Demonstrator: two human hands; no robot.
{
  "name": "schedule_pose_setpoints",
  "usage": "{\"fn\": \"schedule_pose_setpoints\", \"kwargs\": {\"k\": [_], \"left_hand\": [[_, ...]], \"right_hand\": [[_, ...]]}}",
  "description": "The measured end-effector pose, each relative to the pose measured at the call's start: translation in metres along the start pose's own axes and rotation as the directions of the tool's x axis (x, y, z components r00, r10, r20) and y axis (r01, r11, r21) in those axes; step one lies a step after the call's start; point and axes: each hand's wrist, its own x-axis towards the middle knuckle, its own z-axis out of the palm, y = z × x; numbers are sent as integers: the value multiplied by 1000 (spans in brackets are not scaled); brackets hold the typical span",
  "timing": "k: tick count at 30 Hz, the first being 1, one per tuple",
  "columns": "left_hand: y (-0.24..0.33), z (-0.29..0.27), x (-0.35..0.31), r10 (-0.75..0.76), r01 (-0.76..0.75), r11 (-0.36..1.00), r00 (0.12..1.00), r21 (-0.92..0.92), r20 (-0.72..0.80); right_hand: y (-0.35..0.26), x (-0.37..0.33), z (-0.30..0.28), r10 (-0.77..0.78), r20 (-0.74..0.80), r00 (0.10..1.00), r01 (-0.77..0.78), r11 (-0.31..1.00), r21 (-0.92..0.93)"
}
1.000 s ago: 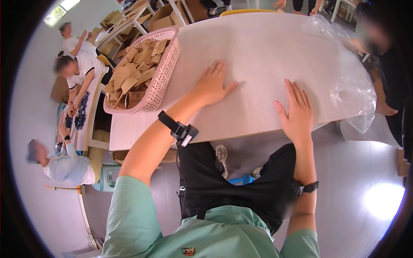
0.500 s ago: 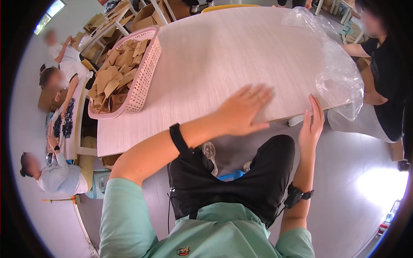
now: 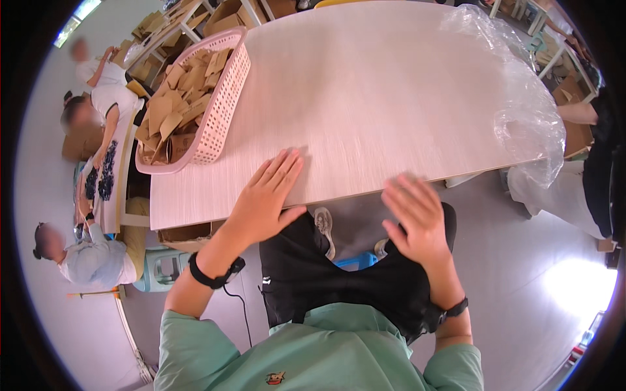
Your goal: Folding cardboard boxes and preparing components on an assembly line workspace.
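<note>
Rested the left hand (image 3: 266,195), fingers spread, empty, on the desk's (image 3: 378,98) near edge; held the right hand (image 3: 414,218) open beside it. Noted brown cardboard pieces (image 3: 176,111) filling the pink basket (image 3: 222,111) at the left edge.

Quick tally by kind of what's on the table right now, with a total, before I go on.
Pink mesh basket holding brown cardboard pieces too many to count: 1
Clear plastic bag at the table's right end: 1
Hands resting on the table: 1, the left hand; the right hand is off its edge, empty
Total: 3
</note>
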Motion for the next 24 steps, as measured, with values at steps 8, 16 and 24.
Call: {"fn": "schedule_pose_setpoints", "kwargs": {"k": [8, 16, 24], "left_hand": [[33, 23, -67, -53, 48, 996, 996, -71, -75], [34, 54, -75, -26, -55, 944, 971, -326, -239], [55, 126, -50, -168, 240, -401, 930, -884, 328]], "right_hand": [[6, -46, 17, 110, -103, 989, -109, 994, 17], [4, -53, 13, 229, -243, 943, -220, 973, 63], [-75, -19, 27, 264, -111, 958, -239, 951, 194]]}}
